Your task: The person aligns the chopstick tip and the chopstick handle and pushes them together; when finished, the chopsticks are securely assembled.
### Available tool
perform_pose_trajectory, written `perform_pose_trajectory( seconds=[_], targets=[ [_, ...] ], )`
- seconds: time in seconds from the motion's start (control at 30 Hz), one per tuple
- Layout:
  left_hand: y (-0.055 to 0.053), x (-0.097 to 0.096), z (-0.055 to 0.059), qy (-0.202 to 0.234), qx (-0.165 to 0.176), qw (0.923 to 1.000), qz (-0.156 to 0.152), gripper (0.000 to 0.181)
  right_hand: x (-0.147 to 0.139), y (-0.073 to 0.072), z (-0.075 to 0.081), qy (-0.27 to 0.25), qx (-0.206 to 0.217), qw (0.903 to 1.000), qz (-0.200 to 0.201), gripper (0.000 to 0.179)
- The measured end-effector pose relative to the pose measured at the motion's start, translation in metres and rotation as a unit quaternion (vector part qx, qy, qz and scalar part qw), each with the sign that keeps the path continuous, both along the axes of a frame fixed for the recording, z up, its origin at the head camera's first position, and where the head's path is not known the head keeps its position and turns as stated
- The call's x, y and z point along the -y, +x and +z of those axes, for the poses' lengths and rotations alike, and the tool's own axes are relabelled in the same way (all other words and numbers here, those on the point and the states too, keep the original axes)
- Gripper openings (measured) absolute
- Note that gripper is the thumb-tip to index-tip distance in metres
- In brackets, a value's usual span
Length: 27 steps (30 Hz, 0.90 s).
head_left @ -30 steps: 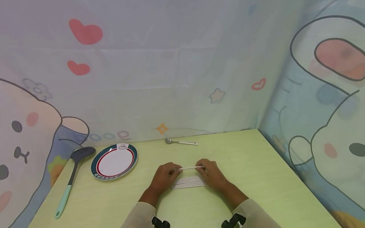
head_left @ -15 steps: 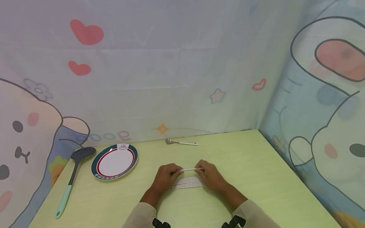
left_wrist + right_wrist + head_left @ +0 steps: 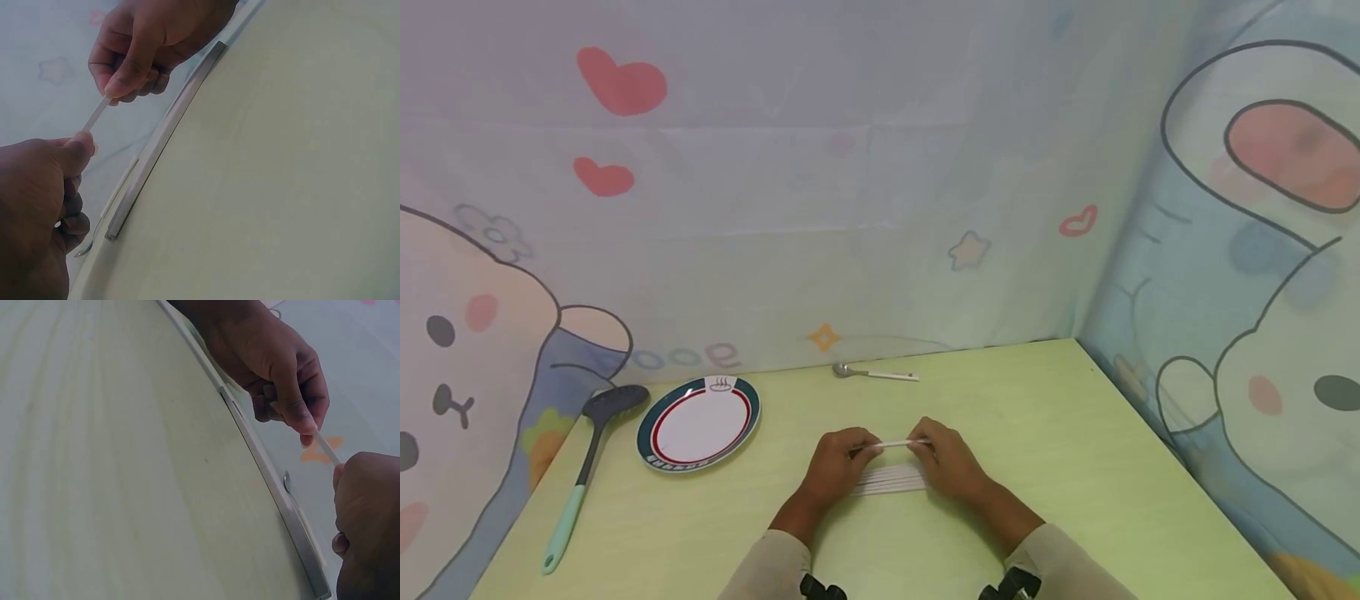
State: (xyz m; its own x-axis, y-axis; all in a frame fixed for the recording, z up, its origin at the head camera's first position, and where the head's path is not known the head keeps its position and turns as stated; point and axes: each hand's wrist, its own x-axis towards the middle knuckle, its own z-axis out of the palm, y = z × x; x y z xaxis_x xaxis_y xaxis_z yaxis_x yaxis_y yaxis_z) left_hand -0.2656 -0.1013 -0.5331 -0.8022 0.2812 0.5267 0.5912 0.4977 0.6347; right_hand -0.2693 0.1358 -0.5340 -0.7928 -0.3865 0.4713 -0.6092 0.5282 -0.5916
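Between both hands, a thin white stick (image 3: 895, 443) is held level above the table. My left hand (image 3: 838, 467) pinches its left part between thumb and fingers, and my right hand (image 3: 951, 462) pinches the right part the same way. Only a short middle length of the stick shows between the fingertips. Just below, several similar white sticks (image 3: 891, 480) lie side by side in a flat row on the table, their right ends hidden behind the right hand. The left wrist view shows the held stick (image 3: 95, 117) raised over that row (image 3: 165, 140).
On the left of the pale green table (image 3: 1112, 500) lie a white plate (image 3: 700, 429) with a dark rim and a black slotted turner (image 3: 613, 404) with a mint handle. A small spoon (image 3: 880, 374) lies at the back edge, before a printed cloth wall (image 3: 775, 208).
The right hand has come slightly closer to the left, so less of the stick shows between them. Both hands keep their pinch. The other things have stayed in place.
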Motion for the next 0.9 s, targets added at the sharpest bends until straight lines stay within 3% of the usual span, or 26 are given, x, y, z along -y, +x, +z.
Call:
perform_pose_trajectory(
  seconds=[0.13, 0.3, 0.43, 0.9],
  targets=[
    [0.0, -0.002, -0.003, -0.008, 0.0, 1.0, -0.001, 0.003, -0.006, -0.002, 0.001, 0.005, 0.02, 0.9998, 0.005, 0.004],
    [0.002, -0.001, -0.005, -0.025, 0.028, 0.9992, 0.016, 0.012, -0.014, -0.005, 0.002, 0.013, 0.036, 0.9993, 0.005, 0.005],
    [0.004, 0.002, -0.004, -0.034, 0.048, 0.998, 0.023, 0.011, -0.021, -0.007, 0.001, 0.017, 0.017, 0.9997, 0.0, 0.006],
    [0.005, 0.01, -0.007, -0.064, 0.05, 0.9958, 0.043, 0.003, -0.036, -0.01, -0.01, 0.017, -0.005, 0.9985, -0.051, 0.008]
  ],
)
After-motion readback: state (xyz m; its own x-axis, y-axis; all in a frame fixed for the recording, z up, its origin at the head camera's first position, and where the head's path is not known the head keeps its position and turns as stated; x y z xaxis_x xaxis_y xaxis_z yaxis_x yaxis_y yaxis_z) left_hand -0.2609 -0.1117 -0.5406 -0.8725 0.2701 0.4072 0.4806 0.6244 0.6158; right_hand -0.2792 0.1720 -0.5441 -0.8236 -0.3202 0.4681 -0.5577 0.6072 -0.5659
